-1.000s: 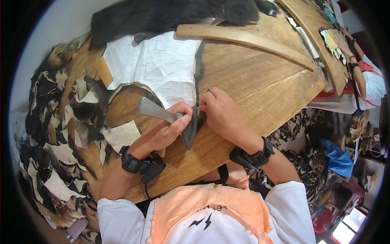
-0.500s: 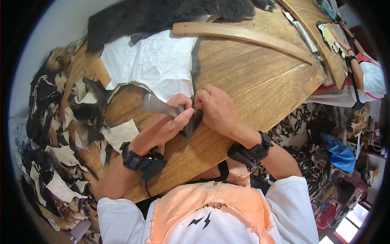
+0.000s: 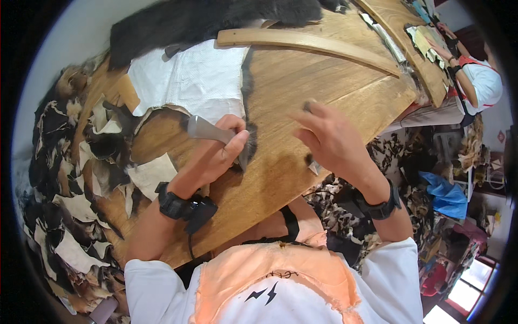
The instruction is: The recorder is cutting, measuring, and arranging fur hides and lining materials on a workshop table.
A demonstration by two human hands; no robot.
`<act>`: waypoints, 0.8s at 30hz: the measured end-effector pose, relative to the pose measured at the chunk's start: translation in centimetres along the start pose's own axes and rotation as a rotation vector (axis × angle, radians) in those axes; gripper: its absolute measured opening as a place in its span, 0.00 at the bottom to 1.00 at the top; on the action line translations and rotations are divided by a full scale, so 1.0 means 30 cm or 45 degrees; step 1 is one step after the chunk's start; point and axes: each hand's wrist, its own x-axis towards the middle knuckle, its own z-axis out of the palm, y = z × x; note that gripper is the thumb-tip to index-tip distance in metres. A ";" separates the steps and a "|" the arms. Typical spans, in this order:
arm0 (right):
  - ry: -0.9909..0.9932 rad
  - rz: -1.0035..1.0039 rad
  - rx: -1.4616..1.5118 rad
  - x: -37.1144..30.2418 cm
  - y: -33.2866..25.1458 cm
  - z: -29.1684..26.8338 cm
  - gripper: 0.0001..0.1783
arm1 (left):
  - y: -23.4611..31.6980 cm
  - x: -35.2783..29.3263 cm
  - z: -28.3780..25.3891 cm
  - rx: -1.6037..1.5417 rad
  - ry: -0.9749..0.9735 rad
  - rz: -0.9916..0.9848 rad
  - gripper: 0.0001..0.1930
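Note:
My left hand (image 3: 224,144) is closed around a grey tool (image 3: 206,129) with a flared end that sticks out to the left. Below the fist a dark pointed part shows; I cannot tell whether it is blade or hide. Beside that hand lies a white sheet-like piece (image 3: 202,81) with dark fur along its right edge. My right hand (image 3: 332,129) is raised over the right side of the wooden table (image 3: 291,75), smeared by motion, with a small dark bit at its fingertips. Beneath it a small dark-and-pale scrap (image 3: 313,164) shows near the table edge.
Black fur (image 3: 210,24) lies along the far edge, with a long curved wooden strip (image 3: 307,43) in front. Hide scraps (image 3: 81,208) heap up at left, and more cover the floor at right. Another person (image 3: 475,81) works at the far right, hands on a pale piece.
My right hand has left the side of my left hand and moved up and right. A small scrap now shows below it. My left hand still grips the grey tool.

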 end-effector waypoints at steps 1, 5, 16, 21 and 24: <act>-0.004 -0.013 0.005 0.035 -0.015 0.004 0.12 | 0.000 -0.005 0.000 0.002 0.012 -0.007 0.10; 0.204 -0.510 0.444 0.170 -0.086 0.076 0.18 | 0.049 -0.011 0.019 0.197 0.183 0.186 0.10; -0.295 -0.421 1.643 0.470 -0.029 -0.055 0.11 | 0.235 -0.106 0.021 0.266 1.066 -0.129 0.07; -1.101 -0.116 2.239 0.516 -0.036 0.062 0.15 | 0.159 -0.194 0.117 0.230 1.249 -0.940 0.08; -1.398 -0.066 1.723 0.491 -0.034 0.183 0.13 | 0.129 -0.175 0.171 -0.021 1.218 -1.119 0.09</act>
